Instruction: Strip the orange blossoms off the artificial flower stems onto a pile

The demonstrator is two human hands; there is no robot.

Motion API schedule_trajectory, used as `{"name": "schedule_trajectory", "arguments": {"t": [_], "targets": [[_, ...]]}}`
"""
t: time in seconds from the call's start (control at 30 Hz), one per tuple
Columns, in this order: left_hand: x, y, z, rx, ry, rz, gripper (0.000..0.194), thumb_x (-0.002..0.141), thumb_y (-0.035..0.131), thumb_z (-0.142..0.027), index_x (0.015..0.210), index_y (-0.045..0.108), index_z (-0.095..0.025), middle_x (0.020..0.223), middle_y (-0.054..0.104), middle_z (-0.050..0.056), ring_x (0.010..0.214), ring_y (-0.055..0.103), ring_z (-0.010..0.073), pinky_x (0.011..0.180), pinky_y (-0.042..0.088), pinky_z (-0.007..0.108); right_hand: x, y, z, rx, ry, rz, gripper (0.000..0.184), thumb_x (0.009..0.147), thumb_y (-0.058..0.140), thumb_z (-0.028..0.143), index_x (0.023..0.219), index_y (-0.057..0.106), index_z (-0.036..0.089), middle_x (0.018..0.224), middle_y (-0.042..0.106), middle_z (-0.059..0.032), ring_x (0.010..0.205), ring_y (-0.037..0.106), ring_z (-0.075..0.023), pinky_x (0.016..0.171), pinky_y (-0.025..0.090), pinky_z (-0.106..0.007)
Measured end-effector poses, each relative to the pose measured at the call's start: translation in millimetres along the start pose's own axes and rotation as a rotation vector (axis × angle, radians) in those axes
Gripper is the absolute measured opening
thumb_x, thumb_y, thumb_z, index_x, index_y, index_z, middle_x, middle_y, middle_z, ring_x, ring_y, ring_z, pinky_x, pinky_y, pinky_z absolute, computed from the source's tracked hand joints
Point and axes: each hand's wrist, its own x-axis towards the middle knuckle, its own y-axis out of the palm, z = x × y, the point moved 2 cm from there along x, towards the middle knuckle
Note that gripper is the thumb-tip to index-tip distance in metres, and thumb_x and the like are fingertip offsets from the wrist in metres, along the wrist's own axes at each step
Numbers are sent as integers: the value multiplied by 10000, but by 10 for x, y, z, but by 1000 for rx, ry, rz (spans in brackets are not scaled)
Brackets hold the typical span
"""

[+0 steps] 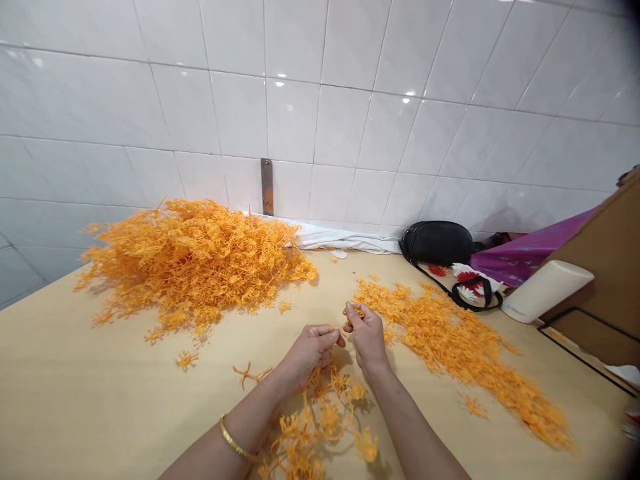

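Observation:
My left hand [310, 352] and my right hand [366, 337] meet above the middle of the pale wooden table [75, 400]. Both are closed in a pinch on one orange plastic sprig [347, 321], whose branched lower part [320, 420] hangs down between my forearms. A gold bangle [235, 441] circles my left wrist. A big heap of orange plastic sprigs [193, 257] lies at the back left. A flatter spread of small orange pieces [460, 343] stretches to the right of my right hand.
A black bag with a strap [437, 243] lies against the white tiled wall [320, 100]. Beside it are red-and-white fabric flowers [467, 275], a purple cloth [530, 250], a white cylinder [545, 290] and a brown box [607, 267]. Single sprigs [250, 373] lie loose on the table.

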Motion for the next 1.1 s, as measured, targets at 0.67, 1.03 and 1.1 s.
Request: {"name": "schedule_trajectory", "arguments": {"t": [0.67, 1.03, 1.1], "targets": [[93, -201, -21, -571, -135, 27, 507, 737, 340, -588, 861, 504, -124, 639, 583, 71, 611, 574, 183, 577, 445, 312, -192, -8, 234, -604, -340, 292, 241, 710, 515, 429, 703, 568, 194, 797, 548, -50, 797, 488, -195, 673, 386, -304], [29, -180, -94, -402, -196, 74, 657, 689, 461, -564, 1195, 313, -172, 780, 612, 93, 679, 599, 198, 618, 431, 311, -165, 57, 31, 128, 25, 188, 203, 626, 603, 274, 651, 420, 190, 577, 421, 63, 497, 398, -76, 499, 336, -213], [21, -187, -86, -308, -175, 74, 564, 639, 602, -433, 1094, 423, -151, 721, 617, 80, 633, 589, 175, 571, 411, 262, -118, 0, 33, 141, -10, 76, 220, 599, 628, 266, 649, 431, 184, 608, 447, 52, 569, 437, -87, 564, 354, -218]]}}
